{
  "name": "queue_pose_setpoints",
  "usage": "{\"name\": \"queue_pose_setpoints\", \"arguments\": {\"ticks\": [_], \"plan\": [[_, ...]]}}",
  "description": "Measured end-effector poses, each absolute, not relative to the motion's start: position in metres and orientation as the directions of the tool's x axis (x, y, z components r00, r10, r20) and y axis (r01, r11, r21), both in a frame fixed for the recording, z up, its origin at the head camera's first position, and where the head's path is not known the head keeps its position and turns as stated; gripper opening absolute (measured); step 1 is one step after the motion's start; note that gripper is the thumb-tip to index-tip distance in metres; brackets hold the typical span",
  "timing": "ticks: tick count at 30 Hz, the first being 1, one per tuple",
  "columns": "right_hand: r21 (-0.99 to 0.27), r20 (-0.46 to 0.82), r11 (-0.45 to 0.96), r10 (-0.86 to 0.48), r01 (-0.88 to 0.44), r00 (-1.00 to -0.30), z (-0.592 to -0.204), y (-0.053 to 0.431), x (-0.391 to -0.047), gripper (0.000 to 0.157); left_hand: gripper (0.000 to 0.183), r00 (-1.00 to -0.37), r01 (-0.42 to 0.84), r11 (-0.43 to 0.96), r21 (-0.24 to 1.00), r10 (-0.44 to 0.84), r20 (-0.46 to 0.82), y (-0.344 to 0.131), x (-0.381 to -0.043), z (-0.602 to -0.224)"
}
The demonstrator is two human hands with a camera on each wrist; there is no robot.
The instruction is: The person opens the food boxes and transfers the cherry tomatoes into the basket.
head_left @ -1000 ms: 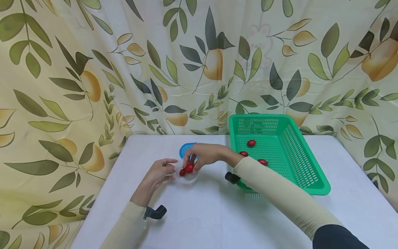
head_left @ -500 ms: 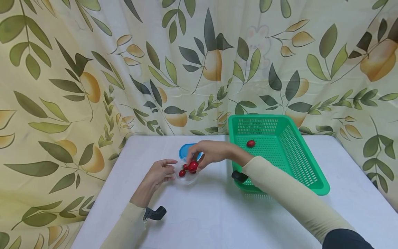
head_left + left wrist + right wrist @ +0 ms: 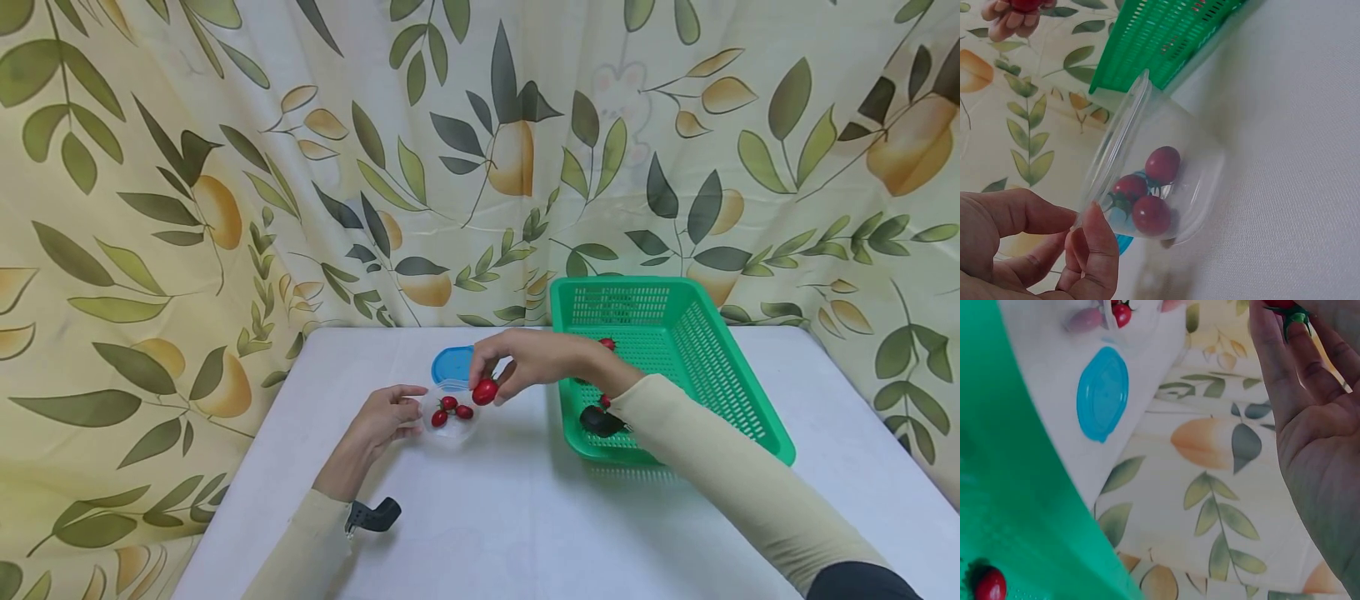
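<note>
My left hand (image 3: 386, 421) pinches the rim of a small clear plastic container (image 3: 1200, 181) between thumb and fingers. Three cherry tomatoes (image 3: 1151, 215) with green stems lie inside it. Just above and right of the container, my right hand (image 3: 543, 360) holds another cherry tomato (image 3: 484, 392) in its fingertips. Its green calyx (image 3: 1297, 319) shows in the right wrist view, where the fruit is mostly cut off by the top edge. A blue lid (image 3: 452, 364) lies flat behind the container, partly covered by the right hand.
A green perforated basket (image 3: 731, 392) stands on the right under my right forearm. Cherry tomatoes (image 3: 607, 342) lie in it, some hidden by the arm. The white-covered table (image 3: 480, 525) meets a leaf-patterned curtain (image 3: 480, 167) at the back.
My right hand has lifted up and right, away from the container, with a tomato in its fingers. Three tomatoes now show in the container. My left hand has stayed at the rim.
</note>
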State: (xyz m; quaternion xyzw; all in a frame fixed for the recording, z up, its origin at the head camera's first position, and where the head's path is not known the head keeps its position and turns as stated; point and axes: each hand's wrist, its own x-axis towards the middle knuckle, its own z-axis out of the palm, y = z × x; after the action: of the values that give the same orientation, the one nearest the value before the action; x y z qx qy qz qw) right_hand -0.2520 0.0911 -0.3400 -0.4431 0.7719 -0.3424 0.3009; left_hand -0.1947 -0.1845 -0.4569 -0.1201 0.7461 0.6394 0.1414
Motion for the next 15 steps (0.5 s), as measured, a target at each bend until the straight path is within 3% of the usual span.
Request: {"name": "queue_pose_setpoints", "arguments": {"ticks": [15], "plan": [[-0.804, -0.129, 0.378, -0.865, -0.459, -0.485, -0.338, 0.132, -0.254, 0.036, 0.038, -0.938, -0.344, 0.182, 0.921, -0.015, -0.347, -0.183, -0.194, -0.457]]}}
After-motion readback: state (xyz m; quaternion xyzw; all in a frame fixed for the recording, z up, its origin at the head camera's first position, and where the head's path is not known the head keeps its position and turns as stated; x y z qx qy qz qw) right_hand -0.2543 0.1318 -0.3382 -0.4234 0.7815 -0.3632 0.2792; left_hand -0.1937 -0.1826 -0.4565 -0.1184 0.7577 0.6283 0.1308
